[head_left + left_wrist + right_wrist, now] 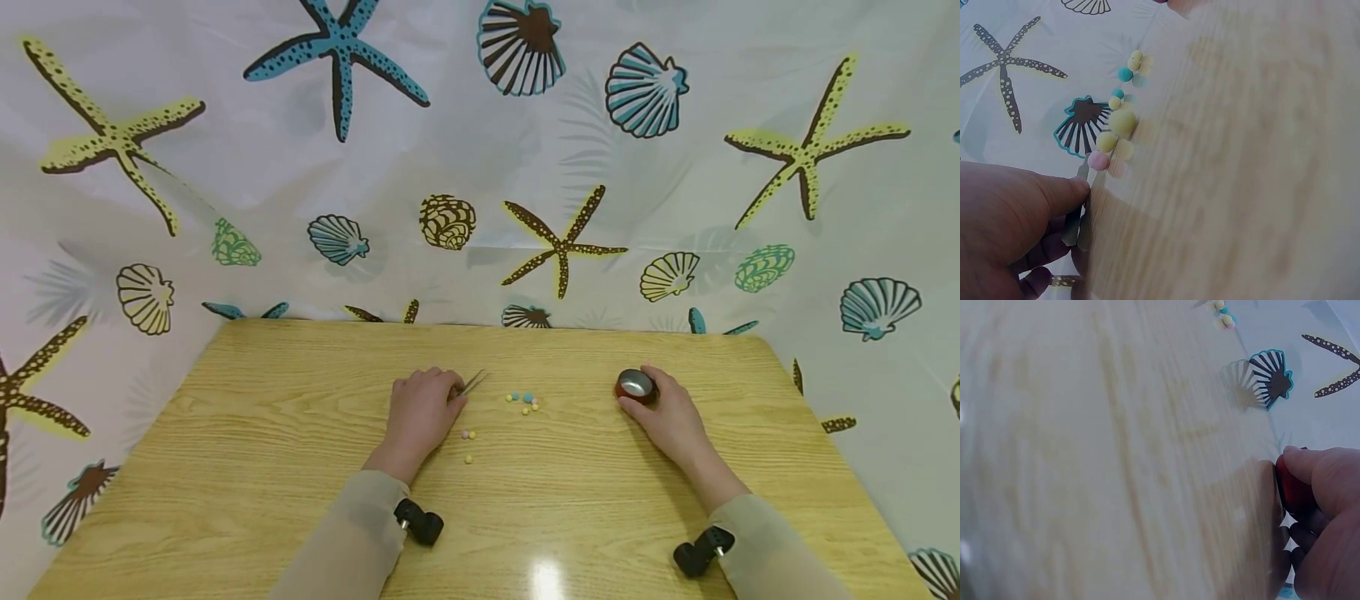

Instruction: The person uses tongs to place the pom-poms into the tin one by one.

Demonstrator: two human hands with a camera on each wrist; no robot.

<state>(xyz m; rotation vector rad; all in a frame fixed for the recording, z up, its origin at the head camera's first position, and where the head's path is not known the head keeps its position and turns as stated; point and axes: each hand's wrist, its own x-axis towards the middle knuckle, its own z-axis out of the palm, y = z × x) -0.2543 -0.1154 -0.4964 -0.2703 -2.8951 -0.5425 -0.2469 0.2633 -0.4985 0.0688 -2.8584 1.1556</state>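
Observation:
In the head view my left hand (426,410) is left of the middle of the table, pinching a pair of metal tweezers (474,382). Thumb and fingers close on the tweezers (1075,215) in the left wrist view, where a small pink ball (1098,160) appears near their tip. Over on the right, my right hand (672,419) grips a small round red container (634,386) with a silvery inside or top; I cannot tell which. Its red side (1295,487) shows under my thumb in the right wrist view. Between the hands lie several small balls (528,398), yellow, blue and pink.
A few more small balls, including a yellow ball (468,459), lie nearer to me by the left hand. The wooden table (555,492) ends at a white cloth (420,283) printed with starfish and shells, hanging behind and at both sides.

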